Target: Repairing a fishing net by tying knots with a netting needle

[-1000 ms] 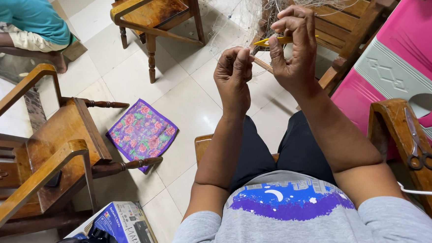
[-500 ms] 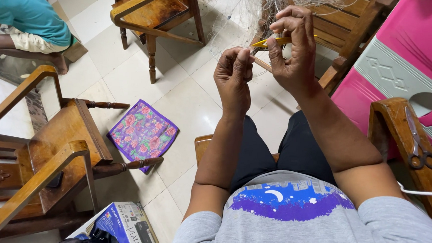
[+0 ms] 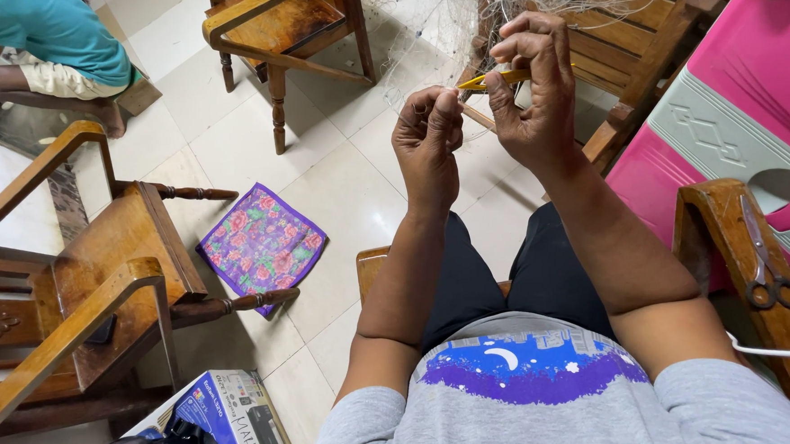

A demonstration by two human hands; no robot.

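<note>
Other person: a figure in a teal shirt (image 3: 59, 32) sits on the floor at the far left, well apart from the work.
Wooden chair: an armchair (image 3: 101, 291) stands empty at the left, with a printed box (image 3: 234, 420) by its foot.
Floor: a purple flowered cloth (image 3: 263, 242) lies flat on the pale tiles, between the chair and the seated worker's knees.
Left hand: the left hand (image 3: 427, 144) is raised in front of the chest, thumb and forefinger pinched tight on a strand of the net; the strand itself is too fine to trace.
Netting needle: a slim yellow netting needle (image 3: 494, 80) bridges the two hands, its tip just beside the left fingertips.
Right hand: the right hand (image 3: 537, 88) is clenched around the needle's rear end.
Net: the pale fishing net (image 3: 509, 0) hangs over the bench beyond the hands, reaching down to them.
Change: over the last second both hands have barely shifted, the pinch and the needle staying put; I judge one knot is being held and worked rather than a new mesh begun.
Scissors: a pair of scissors (image 3: 762, 257) rests untouched on the armrest at the right.
</note>
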